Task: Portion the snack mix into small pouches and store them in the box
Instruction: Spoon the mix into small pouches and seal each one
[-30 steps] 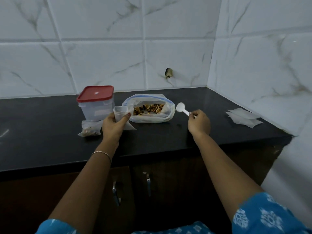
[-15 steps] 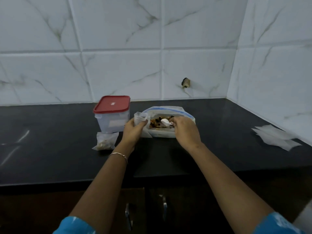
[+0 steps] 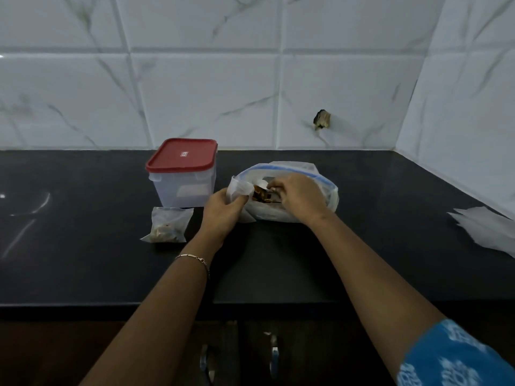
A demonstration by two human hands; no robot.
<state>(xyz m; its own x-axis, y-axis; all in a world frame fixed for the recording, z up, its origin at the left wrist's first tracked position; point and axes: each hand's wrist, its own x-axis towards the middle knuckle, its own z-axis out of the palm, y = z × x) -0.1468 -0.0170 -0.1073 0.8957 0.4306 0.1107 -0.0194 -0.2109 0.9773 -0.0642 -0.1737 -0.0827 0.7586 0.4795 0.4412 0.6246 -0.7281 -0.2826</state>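
1. Your right hand (image 3: pixel 299 195) is in the mouth of the big bag (image 3: pixel 320 190). Its fingers are curled over the snack mix (image 3: pixel 262 196), and the white bit at the fingertips looks like the spoon (image 3: pixel 262 181). The handle is hidden, so the grip on it is my reading only.
2. Your left hand (image 3: pixel 223 210) pinches the small pouch (image 3: pixel 238 188) between thumb and fingers, right against the big bag's left rim.
3. Here's what matters: the pouch mouth lies just left of your right hand. The pouch stands roughly upright, with its opening up and leaning toward the bag. I judge the carry to be a short sideways move to the left, with the spoon kept level so nothing drops on the counter (image 3: pixel 83 246).
4. The right hand is the nearer one to the mix. The left hand is nearer the box (image 3: pixel 182 176), which sits left of the big bag and a little further back, with its red lid on.
5. Here's the count:
   - one box
   - one big bag
   - one spoon
   - one small pouch in hand
   - one filled pouch (image 3: pixel 167 225), lying left of the bag just in front of the box
6. Far right of the bag, well apart, there's a pile of spare pouches (image 3: pixel 485 229). There are at least two, but I can't tell the exact number.
7. By my reckoning it's early going: one pouch is filled, nothing is in the box yet, and the lid has to come off first.
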